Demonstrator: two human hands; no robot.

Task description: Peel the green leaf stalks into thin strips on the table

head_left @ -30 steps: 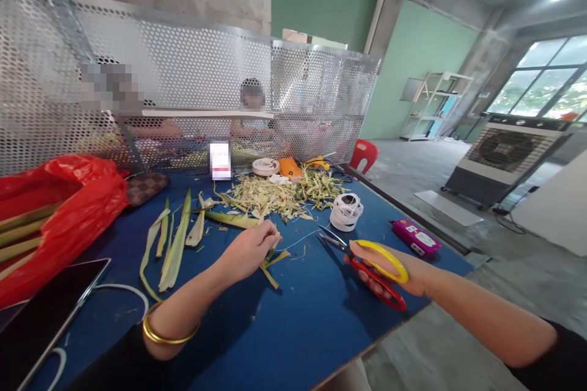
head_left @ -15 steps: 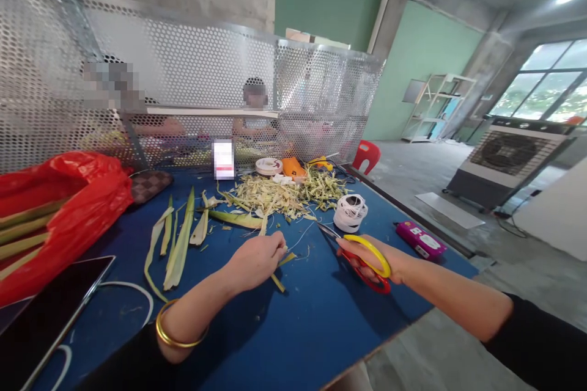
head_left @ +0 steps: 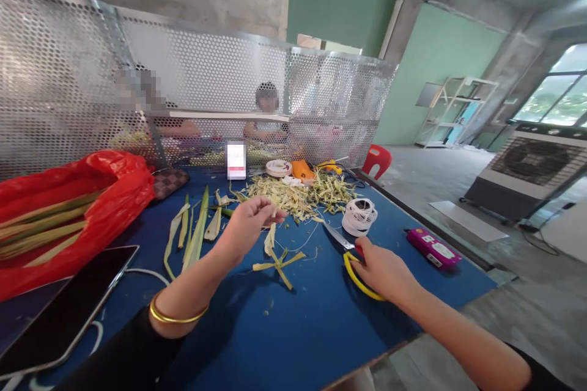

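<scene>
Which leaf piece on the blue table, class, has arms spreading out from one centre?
The star-shaped leaf piece left of the scissors: its arms meet in the middle, whereas the long leaf strips farther left lie side by side.

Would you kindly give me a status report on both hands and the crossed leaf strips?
Right hand: grip closed on scissors. Left hand: hovering, contents unclear. Crossed leaf strips: on blue tabletop, between the hands. Close by: white string roll, just beyond right hand.
</scene>
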